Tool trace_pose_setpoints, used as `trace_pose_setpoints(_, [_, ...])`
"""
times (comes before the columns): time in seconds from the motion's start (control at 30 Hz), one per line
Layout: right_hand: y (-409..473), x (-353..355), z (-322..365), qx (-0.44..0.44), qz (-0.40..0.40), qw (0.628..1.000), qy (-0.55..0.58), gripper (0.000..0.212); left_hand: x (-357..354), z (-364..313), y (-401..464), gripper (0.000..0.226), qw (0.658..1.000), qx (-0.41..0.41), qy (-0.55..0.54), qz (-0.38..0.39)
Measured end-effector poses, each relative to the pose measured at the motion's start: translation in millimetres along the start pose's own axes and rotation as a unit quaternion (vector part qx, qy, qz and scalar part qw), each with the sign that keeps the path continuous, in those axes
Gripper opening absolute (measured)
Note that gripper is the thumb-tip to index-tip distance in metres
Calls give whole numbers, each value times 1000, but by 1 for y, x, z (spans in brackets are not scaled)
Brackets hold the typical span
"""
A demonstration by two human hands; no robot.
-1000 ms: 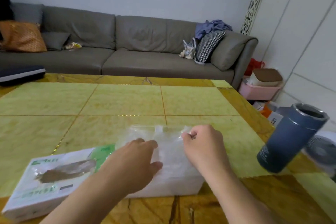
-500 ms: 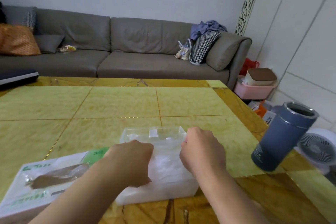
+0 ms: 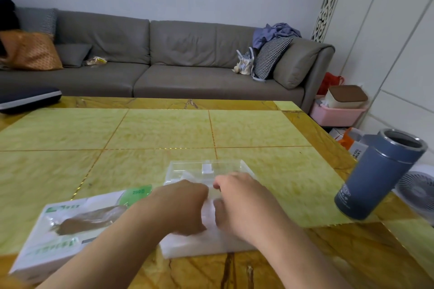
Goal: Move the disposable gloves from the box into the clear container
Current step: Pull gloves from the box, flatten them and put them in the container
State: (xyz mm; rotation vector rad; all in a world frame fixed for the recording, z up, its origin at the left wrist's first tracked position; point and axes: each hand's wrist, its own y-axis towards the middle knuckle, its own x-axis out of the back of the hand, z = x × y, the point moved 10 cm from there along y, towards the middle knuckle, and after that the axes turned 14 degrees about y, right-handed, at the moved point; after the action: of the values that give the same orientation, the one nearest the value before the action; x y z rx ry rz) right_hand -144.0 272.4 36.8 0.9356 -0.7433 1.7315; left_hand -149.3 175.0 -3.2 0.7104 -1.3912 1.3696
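Both hands, left hand [image 3: 185, 206] and right hand [image 3: 244, 204], curled over gloves [image 3: 209, 237] in clear container [image 3: 206, 168]; grip unclear. Glove box [image 3: 70, 230] sat 9 o'clock. Packing-down step, I guess; lid next.

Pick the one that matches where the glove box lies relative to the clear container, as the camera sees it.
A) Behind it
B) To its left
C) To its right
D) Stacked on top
B: the glove box lies flat on the table left of the clear container, under the left forearm.
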Motion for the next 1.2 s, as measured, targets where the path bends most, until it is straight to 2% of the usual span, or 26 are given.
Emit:
trace_pose_setpoints(0.13, [5,-12,-13,-18,34,998,-43,39,6,4,-12,47,999,-3,-35,-2])
trace_pose_setpoints(0.2, [8,-14,-14,-18,50,997,-57,44,19,6,-23,48,998,5,-19,-56])
trace_pose_setpoints(0.3, [10,-19,-14,-26,83,994,-66,55,47,-3,-40,44,982,10,40,-186])
trace_pose_setpoints(0.37, [11,-22,-12,-32,93,992,-79,55,46,-11,-38,46,977,10,71,-203])
trace_pose_setpoints(0.43, [10,-24,-12,-39,100,990,-92,50,35,-10,-33,46,983,19,55,-177])
trace_pose_setpoints(0.53, [8,-21,-13,-29,68,995,-71,41,22,-4,-27,29,990,32,13,-139])
trace_pose_setpoints(0.6, [6,-18,-16,-30,52,997,-50,43,16,2,-24,20,991,47,7,-123])
trace_pose_setpoints(0.67, [3,-14,-22,-50,49,997,-37,47,13,7,-20,19,992,59,-1,-110])
trace_pose_setpoints(0.77, [2,-6,-31,-90,50,994,-37,38,10,12,-16,18,994,70,-19,-80])
trace_pose_setpoints(0.87, [0,-9,-33,-120,82,988,-53,14,4,11,-7,19,996,78,-34,-30])
trace_pose_setpoints(1.03, [6,-21,-37,-160,152,972,-77,19,-13,7,13,19,994,85,-63,29])
trace_pose_setpoints(1.2, [19,-34,-44,-175,178,966,-71,14,-13,8,11,23,994,81,-72,34])
